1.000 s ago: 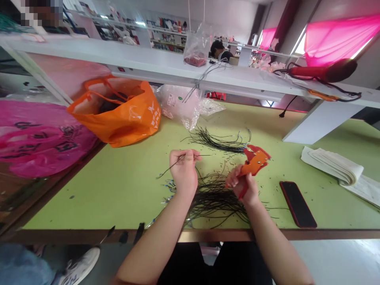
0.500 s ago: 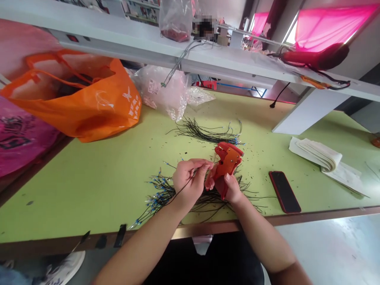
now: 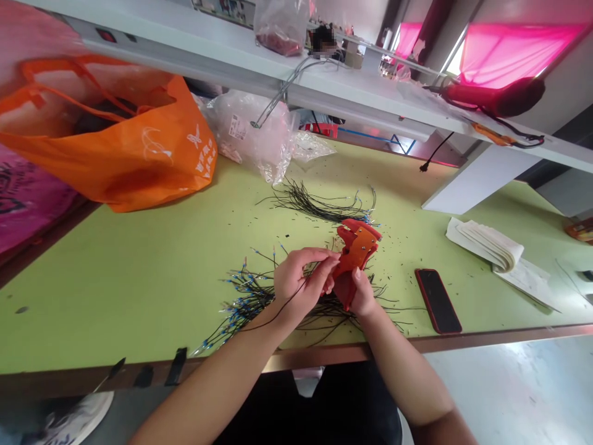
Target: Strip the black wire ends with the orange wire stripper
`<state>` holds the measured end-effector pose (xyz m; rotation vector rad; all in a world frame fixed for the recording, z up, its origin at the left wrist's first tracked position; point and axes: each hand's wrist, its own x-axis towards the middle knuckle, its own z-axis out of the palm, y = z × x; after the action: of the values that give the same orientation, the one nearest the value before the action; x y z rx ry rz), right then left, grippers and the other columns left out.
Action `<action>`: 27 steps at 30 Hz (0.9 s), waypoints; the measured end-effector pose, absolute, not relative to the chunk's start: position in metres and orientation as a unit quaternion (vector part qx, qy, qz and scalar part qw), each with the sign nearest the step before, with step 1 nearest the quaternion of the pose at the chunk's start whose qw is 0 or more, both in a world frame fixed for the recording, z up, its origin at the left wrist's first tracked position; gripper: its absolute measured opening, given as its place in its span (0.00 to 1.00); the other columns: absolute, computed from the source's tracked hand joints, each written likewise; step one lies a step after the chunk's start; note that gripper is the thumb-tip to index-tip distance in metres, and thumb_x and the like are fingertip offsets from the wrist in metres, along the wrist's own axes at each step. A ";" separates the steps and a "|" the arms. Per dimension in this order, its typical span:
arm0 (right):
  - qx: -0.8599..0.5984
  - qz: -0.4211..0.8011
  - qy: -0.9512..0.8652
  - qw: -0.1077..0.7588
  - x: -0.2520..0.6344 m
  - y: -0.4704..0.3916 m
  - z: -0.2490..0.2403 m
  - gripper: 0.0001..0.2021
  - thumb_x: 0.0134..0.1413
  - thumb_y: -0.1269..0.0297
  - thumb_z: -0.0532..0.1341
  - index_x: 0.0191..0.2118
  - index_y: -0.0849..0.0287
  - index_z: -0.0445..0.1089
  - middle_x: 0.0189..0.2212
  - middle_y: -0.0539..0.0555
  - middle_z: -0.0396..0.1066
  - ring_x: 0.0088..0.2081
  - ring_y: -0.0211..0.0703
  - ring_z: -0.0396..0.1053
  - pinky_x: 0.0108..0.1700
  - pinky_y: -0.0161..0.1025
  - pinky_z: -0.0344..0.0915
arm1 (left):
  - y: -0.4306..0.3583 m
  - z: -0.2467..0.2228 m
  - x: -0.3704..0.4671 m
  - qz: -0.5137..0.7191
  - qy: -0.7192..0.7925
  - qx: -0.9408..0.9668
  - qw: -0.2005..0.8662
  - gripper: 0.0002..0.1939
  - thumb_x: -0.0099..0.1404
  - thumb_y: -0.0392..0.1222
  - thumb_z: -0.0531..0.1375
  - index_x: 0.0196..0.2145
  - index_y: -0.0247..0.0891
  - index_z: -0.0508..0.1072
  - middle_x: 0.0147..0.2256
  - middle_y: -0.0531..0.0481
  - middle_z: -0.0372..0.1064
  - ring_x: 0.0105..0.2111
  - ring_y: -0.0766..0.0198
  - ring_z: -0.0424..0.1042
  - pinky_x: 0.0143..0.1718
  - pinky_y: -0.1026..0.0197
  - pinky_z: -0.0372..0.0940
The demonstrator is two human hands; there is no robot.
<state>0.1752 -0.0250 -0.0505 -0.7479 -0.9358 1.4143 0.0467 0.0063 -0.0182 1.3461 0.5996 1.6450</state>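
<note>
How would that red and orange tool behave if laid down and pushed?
The tool would probably slide rather than roll, given its flat, angular body. It seems stiff, with fasteners on its side. Likely manageable one-handed: the right hand grips it.

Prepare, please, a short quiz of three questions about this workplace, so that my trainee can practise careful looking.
1. Which hand holds the orange and red tool?

2. True or false: in the picture, the phone lies on the green table to the right of the tool.

3. What does the left hand hold?
a) a folded paper
b) a black wire
c) an orange bag

Key: 1. The right hand. 2. True. 3. b.
</note>
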 end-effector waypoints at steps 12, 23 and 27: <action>-0.236 0.650 -0.387 0.610 0.179 -0.026 -0.037 0.31 0.50 0.26 0.60 0.36 0.53 0.70 0.23 0.50 0.63 0.33 0.51 0.71 0.35 0.47 0.74 | 0.011 -0.014 0.044 0.639 0.251 0.639 0.348 0.04 0.70 0.38 0.64 0.42 0.45 0.78 0.41 0.48 0.83 0.34 0.60 0.84 0.33 0.61 0.79; -0.419 0.597 -0.330 0.599 0.185 -0.019 -0.041 0.29 0.56 0.46 0.69 0.59 0.52 0.70 0.37 0.52 0.77 0.39 0.47 0.77 0.40 0.45 0.77 | 0.024 -0.019 0.044 0.691 0.272 0.590 0.317 0.04 0.75 0.40 0.59 0.46 0.39 0.70 0.42 0.46 0.81 0.42 0.61 0.82 0.46 0.55 0.78; -0.474 0.501 -0.336 0.642 0.182 -0.013 -0.046 0.26 0.52 0.49 0.72 0.54 0.55 0.72 0.32 0.50 0.77 0.34 0.46 0.77 0.38 0.42 0.77 | 0.026 -0.016 0.051 0.698 0.258 0.557 0.369 0.06 0.75 0.43 0.60 0.43 0.39 0.69 0.39 0.47 0.80 0.40 0.62 0.83 0.43 0.58 0.79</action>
<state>0.1821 -0.0130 -0.0458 -1.0806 -0.7659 1.1411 0.0506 0.0263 -0.0156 1.4303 0.6633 1.7908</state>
